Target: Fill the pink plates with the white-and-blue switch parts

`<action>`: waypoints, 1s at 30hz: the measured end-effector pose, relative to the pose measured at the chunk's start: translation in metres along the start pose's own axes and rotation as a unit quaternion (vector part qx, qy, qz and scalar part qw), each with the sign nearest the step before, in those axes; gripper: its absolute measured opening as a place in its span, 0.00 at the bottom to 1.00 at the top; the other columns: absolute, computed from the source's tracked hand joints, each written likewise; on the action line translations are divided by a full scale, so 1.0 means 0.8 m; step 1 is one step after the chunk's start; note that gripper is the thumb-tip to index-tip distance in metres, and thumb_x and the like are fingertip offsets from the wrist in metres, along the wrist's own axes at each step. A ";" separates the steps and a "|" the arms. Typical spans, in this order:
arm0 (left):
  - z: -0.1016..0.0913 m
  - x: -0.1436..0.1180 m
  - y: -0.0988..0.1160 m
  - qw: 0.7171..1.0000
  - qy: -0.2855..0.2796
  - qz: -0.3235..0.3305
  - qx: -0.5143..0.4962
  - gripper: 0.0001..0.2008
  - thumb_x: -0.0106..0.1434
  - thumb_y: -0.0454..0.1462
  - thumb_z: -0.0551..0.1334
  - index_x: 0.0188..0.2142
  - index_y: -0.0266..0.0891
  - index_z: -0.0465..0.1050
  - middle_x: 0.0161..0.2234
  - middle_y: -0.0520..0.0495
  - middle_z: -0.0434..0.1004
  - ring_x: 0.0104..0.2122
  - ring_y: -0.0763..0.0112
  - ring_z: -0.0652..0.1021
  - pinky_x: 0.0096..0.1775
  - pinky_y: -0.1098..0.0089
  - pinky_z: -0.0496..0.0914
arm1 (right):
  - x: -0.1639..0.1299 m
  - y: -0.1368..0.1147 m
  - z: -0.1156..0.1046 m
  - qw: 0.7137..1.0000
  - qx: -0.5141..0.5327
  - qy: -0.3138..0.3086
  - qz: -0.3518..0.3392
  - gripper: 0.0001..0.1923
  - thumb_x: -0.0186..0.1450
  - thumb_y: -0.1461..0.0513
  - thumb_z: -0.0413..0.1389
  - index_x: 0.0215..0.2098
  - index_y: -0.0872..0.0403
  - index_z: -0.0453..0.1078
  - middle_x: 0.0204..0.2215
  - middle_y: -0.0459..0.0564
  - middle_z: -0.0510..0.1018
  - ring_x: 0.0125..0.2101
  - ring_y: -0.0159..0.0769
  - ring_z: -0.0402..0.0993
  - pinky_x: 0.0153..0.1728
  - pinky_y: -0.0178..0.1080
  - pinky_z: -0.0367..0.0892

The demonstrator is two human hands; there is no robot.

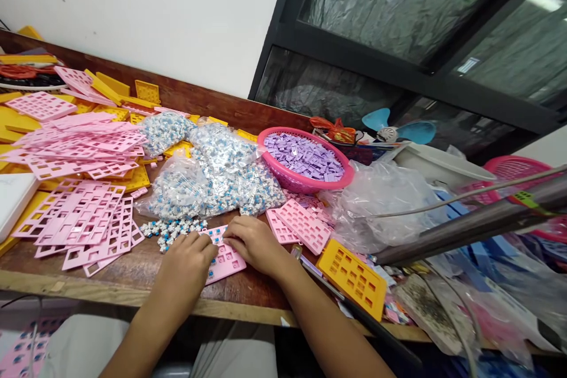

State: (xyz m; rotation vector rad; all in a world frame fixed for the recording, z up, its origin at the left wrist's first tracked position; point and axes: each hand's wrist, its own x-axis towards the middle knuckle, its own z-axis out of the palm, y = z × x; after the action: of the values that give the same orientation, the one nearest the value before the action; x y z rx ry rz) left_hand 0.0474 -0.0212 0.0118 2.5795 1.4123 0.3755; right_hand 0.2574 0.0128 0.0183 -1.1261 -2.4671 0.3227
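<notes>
A pink plate with square openings (pixel 234 261) lies on the wooden table in front of me, with small blue-and-white pieces that look like key switches (pixel 211 274) set in some openings. My left hand (pixel 189 258) is curled over the plate's left side, its fingers closed at the edge. Over the upper right corner, my right hand (pixel 253 242) has its fingers bent and pressed together; whatever is between the fingertips is hidden. A loose heap of the same switches (pixel 170 230) lies just beyond my left hand.
Clear bags of switches (pixel 221 159) stand behind the heap. A pink basket (pixel 305 185) holds purple pieces. Stacks of pink plates (pixel 84 212) lie left, and two pink plates (pixel 305 224) lie right near a yellow plate (pixel 352 277). A dark pole (pixel 443 233) slants across the right.
</notes>
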 end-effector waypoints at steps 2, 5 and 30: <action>-0.006 0.001 0.004 0.999 -0.011 0.023 0.039 0.10 0.71 0.31 0.59 0.44 0.43 0.80 0.44 0.46 0.81 0.46 0.57 0.76 0.47 0.57 0.67 | 0.000 -0.001 0.000 1.000 -0.018 -0.002 0.002 0.05 0.70 0.66 0.60 0.37 0.52 0.76 0.35 0.49 0.78 0.38 0.39 0.73 0.41 0.39 0.66; -0.011 0.003 0.009 0.997 -0.015 0.037 0.067 0.10 0.71 0.31 0.59 0.42 0.41 0.80 0.43 0.45 0.81 0.46 0.55 0.76 0.46 0.55 0.68 | -0.001 -0.002 0.000 1.000 -0.018 -0.001 0.008 0.04 0.70 0.67 0.60 0.37 0.52 0.76 0.34 0.49 0.79 0.37 0.38 0.74 0.40 0.39 0.66; -0.015 -0.047 -0.153 0.969 0.167 -0.170 -0.064 0.07 0.68 0.37 0.62 0.42 0.44 0.80 0.42 0.47 0.84 0.43 0.54 0.80 0.48 0.57 0.69 | 0.078 -0.103 0.030 0.988 -0.068 -0.072 -0.122 0.07 0.70 0.59 0.61 0.45 0.52 0.75 0.39 0.51 0.81 0.41 0.42 0.74 0.43 0.42 0.65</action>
State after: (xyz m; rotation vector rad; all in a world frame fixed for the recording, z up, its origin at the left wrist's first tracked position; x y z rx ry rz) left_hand -0.0733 0.0130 -0.0149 2.1867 1.8333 0.8439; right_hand 0.1542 0.0062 0.0438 -0.8631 -2.7549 0.1713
